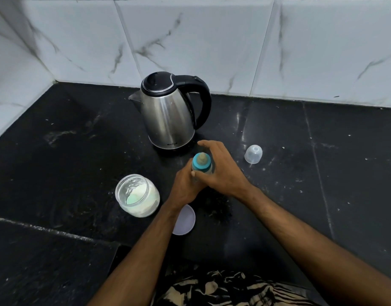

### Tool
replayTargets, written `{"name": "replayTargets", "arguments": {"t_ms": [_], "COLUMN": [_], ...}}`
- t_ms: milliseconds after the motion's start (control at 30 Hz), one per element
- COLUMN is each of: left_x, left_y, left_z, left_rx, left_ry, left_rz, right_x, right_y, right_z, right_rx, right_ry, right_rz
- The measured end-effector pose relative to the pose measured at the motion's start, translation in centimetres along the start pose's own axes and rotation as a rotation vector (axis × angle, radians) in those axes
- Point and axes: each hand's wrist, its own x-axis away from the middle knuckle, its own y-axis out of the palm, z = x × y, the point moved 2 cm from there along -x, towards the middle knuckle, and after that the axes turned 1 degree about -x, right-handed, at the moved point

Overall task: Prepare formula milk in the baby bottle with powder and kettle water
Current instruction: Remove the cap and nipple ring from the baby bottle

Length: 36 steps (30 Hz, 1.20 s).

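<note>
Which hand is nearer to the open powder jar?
Left. The left hand grips the baby bottle just right of the powder jar; the right hand is on the bottle's far side, farther from the jar.

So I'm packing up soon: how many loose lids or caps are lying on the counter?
2: the clear bottle cap right of the kettle, and the jar lid partly hidden under the left forearm.

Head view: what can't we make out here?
- Baby bottle body and fill level: covered by both hands, left hand, right hand.
- Kettle water level: lid closed, steel wall opaque.
- Jar lid: partly under the left forearm.
- Scoop in powder jar: unclear.
</note>
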Motion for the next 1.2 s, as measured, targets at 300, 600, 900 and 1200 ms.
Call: {"name": "replayTargets", "arguments": {"t_ms": [300,600,900,1200], "left_x": [0.04,0.05,0.08,0.11], "left_y": [-0.04,-0.04,-0.04,-0.06], "left_z": [0.12,0.35,0.64,0.70], "left_rx": [0.014,0.018,0.002,-0.007], "left_ry": [-0.006,-0.015,-0.012,0.002], "left_rz": [-0.002,-0.009,-0.015,-0.004], "right_x": [-0.03,0.05,0.05,0.07], "right_y": [-0.09,-0.10,0.06,-0.06], "right_z": [-0.15,-0.28,-0.44,-0.38], "right_rx": [0.001,0.087,0.100,0.070], "right_ry": [0.016,0.007,0.024,0.017], "right_rz": [-0.012,0.058,0.067,0.015]}}
